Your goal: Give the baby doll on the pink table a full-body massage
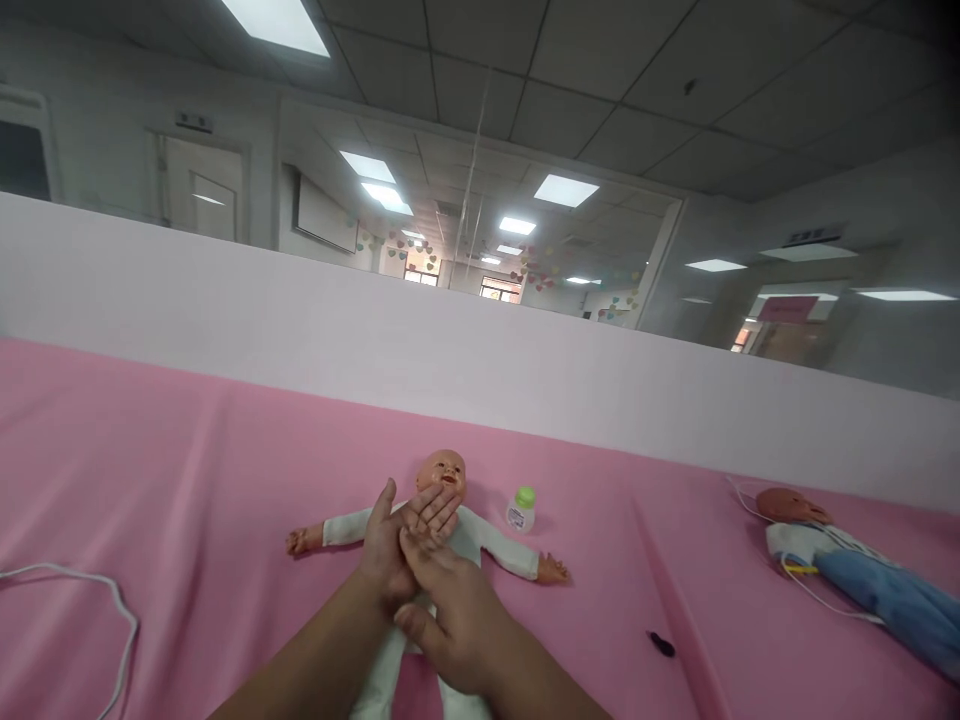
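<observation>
A baby doll (469, 537) in white clothes lies on its back on the pink sheet (247, 480), its arms spread out. Over its chest, my left hand (397, 545) is turned palm up with its fingers stretched out. My right hand (454, 610) lies across the left palm, its fingers extended against it. Nothing shows in either hand. To the right of the doll's head stands a small clear bottle (520, 512) with a green cap.
A second doll (877, 575) in blue and white clothes lies at the far right with a thin tube. A small black object (661, 644) rests on the sheet. A white cable (124, 610) curves at the left. Behind is a low white wall (337, 350) under glass.
</observation>
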The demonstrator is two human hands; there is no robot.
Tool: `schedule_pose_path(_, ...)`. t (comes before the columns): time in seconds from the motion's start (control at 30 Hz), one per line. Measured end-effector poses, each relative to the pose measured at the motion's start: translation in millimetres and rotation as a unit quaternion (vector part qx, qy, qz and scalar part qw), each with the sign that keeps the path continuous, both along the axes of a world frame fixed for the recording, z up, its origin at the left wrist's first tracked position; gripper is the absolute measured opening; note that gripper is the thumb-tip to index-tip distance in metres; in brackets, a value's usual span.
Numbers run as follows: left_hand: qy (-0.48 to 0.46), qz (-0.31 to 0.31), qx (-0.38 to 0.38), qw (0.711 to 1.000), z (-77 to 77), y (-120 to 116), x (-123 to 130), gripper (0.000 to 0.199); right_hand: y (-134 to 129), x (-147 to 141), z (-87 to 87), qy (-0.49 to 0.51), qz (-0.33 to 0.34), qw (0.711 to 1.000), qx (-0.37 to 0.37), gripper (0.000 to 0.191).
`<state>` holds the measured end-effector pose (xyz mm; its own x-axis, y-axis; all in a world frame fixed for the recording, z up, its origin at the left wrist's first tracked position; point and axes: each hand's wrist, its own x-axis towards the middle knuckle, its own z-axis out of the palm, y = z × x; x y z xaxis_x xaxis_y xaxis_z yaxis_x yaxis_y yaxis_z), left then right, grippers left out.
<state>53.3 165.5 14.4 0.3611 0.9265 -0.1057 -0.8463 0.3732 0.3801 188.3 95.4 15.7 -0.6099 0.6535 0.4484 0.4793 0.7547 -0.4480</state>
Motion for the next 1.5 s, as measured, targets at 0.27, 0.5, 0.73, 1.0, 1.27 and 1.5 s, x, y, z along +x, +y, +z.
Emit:
schedule_pose_path(0.27,0.011,-0.042,-0.01,0.999,-1.7,-5.6,12.6,0.078,21.1,11.0,-0.5,-0.067,-0.085,0.994,-0.022,0.088)
schedule_pose_path(0.5,0.048,0.052,0.008,0.997,-4.3,13.0,-20.8,0.086,5.4,-4.9,-2.6,-0.051,-0.02,0.998,-0.037,0.091)
schedule_pose_path(0.73,0.01,0.01,0.007,1.0,-7.0,-3.5,6.5,0.09,0.0,-4.8,7.3,-0.021,-0.007,0.999,-0.044,0.082)
schedule_pose_path(1.0,0.011,-0.004,0.017,1.0,-7.1,7.1,-9.2,0.094,10.5,10.2,3.4,-0.074,-0.077,0.991,-0.074,0.087)
schedule_pose_path(1.27,0.034,0.026,0.022,0.999,-4.7,7.6,-10.5,0.087,-6.3,-9.2,2.8,-0.034,0.014,0.997,-0.074,0.087)
schedule_pose_path(1.5,0.086,-0.024,0.017,0.996,1.2,-11.3,23.6,0.08,19.8,3.6,1.7,-0.058,-0.108,0.991,-0.053,0.091)
